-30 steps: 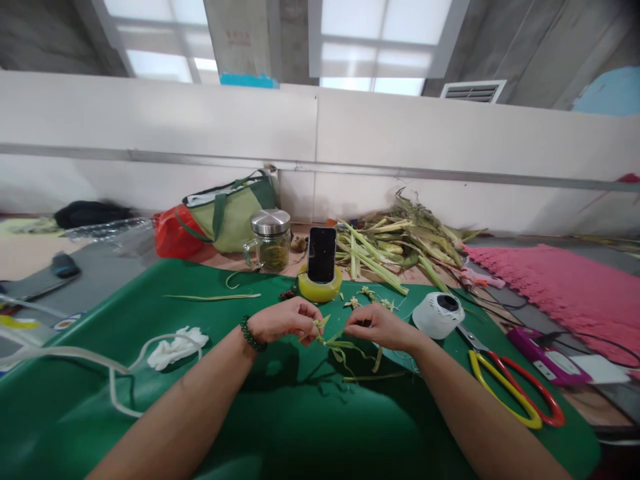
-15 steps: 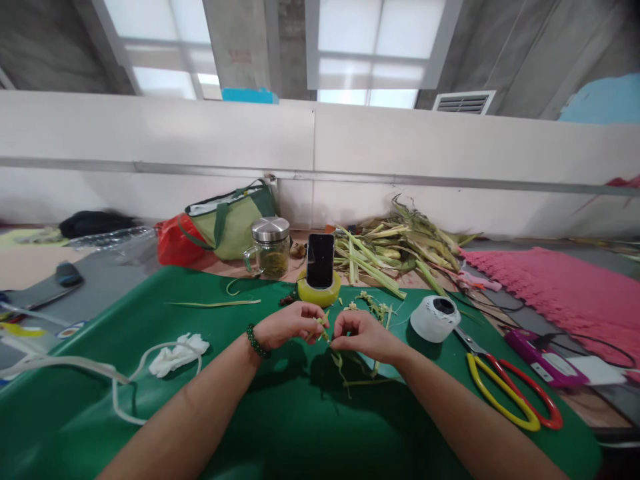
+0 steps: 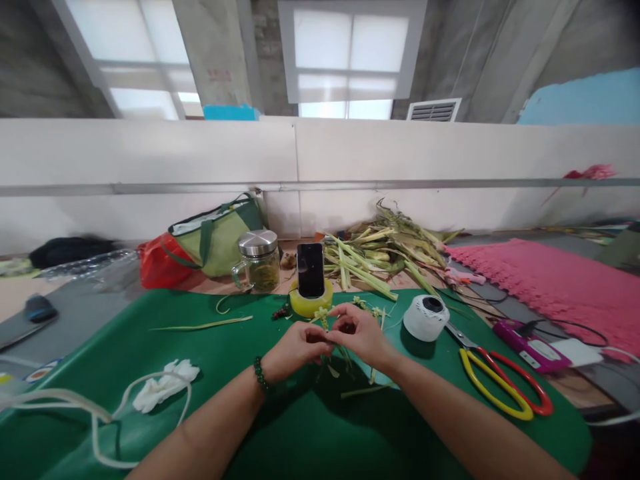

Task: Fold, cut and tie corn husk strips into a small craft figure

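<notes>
Between my two hands is a small woven piece of pale green plant strips [image 3: 323, 317], its flower-like top sticking up and loose ends hanging below. My left hand [image 3: 299, 347], with a dark green bead bracelet at the wrist, pinches it from the left. From the right, my right hand [image 3: 361, 335] pinches the same piece, fingertips touching the left ones. More pale green woven bits [image 3: 367, 307] lie just behind the right hand. A loose strip [image 3: 367, 391] rests on the green mat [image 3: 280, 440] below the hands.
A phone [image 3: 311, 270] leans upright in a yellow tape roll [image 3: 306, 305]. Right of it are a white thread spool [image 3: 426, 320], scissors [image 3: 500, 383] and a purple power strip [image 3: 533, 348]. Behind lie corn husks [image 3: 390, 247], a glass jar [image 3: 263, 265] and a green bag [image 3: 220, 243]. Crumpled tissue [image 3: 165, 385] lies left.
My hands have come together, and the woven piece now stands more upright with its flower-like top showing above the fingers. The whole view has shifted slightly.
</notes>
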The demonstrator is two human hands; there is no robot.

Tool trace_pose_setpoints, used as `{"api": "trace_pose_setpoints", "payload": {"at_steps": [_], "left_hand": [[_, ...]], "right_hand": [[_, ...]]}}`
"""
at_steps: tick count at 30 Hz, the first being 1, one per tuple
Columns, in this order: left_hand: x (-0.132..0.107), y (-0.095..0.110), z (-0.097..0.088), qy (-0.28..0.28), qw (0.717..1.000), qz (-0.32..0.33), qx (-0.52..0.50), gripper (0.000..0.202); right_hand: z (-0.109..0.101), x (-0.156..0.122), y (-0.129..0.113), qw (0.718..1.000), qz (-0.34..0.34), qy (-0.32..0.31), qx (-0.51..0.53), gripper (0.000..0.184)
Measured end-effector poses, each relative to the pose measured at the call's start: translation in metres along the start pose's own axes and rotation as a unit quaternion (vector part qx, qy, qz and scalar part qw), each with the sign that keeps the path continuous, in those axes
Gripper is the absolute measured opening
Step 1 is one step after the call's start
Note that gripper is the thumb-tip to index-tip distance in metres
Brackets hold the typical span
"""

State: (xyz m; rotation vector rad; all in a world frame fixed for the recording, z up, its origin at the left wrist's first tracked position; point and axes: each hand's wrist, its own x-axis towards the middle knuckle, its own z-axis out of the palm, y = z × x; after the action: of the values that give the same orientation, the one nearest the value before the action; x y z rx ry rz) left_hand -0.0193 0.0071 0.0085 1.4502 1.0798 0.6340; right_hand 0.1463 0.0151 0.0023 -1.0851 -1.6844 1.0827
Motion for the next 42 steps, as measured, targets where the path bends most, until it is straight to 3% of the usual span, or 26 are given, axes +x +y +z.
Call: {"api": "trace_pose_setpoints", "payload": {"at_steps": [7,10,13,16,18,21,26,31,33,35,37,40,42], "left_hand": [[-0.005,0.007,-0.006,-0.006,0.996,0.027,0.086,0.020],[-0.003,0.006,-0.008,-0.004,0.991,0.026,0.129,0.023],[-0.001,0.004,-0.011,0.025,0.985,0.053,0.161,0.028],[0.000,0.003,-0.013,0.045,0.974,0.079,0.208,0.031],[0.000,0.004,-0.013,0.045,0.966,0.083,0.241,0.032],[-0.002,0.005,-0.012,0.035,0.956,0.081,0.281,0.034],[-0.002,0.003,-0.011,0.030,0.946,0.087,0.312,0.033],[-0.002,0.002,-0.010,0.019,0.943,0.081,0.322,0.032],[-0.001,0.001,-0.010,0.019,0.940,0.078,0.331,0.032],[-0.001,0.000,-0.011,0.026,0.936,0.081,0.341,0.032],[0.000,-0.002,-0.012,0.033,0.932,0.089,0.349,0.031],[0.001,-0.004,-0.013,0.040,0.930,0.104,0.351,0.028],[0.001,-0.004,-0.013,0.047,0.928,0.108,0.353,0.027]], "right_hand": [[-0.001,0.001,0.006,0.999,-0.009,-0.030,-0.038,0.034],[-0.011,0.005,0.006,0.999,-0.009,-0.022,-0.040,0.037],[-0.043,0.013,0.002,0.996,-0.034,0.065,-0.041,0.038],[-0.083,0.019,-0.002,0.962,-0.071,0.233,-0.122,0.042],[-0.100,0.021,-0.002,0.947,-0.062,0.260,-0.178,0.041],[-0.103,0.023,0.005,0.948,-0.006,0.202,-0.247,0.040],[-0.078,0.034,0.023,0.933,0.101,0.082,-0.336,0.036],[-0.071,0.037,0.029,0.914,0.134,0.073,-0.377,0.032],[-0.076,0.035,0.024,0.906,0.107,0.108,-0.396,0.028],[-0.079,0.032,0.015,0.898,0.036,0.155,-0.409,0.021],[-0.075,0.028,0.005,0.895,-0.052,0.155,-0.415,0.016],[-0.052,0.020,-0.001,0.879,-0.148,0.013,-0.454,0.013],[-0.031,0.016,0.004,0.825,-0.176,-0.115,-0.525,0.015]]}}
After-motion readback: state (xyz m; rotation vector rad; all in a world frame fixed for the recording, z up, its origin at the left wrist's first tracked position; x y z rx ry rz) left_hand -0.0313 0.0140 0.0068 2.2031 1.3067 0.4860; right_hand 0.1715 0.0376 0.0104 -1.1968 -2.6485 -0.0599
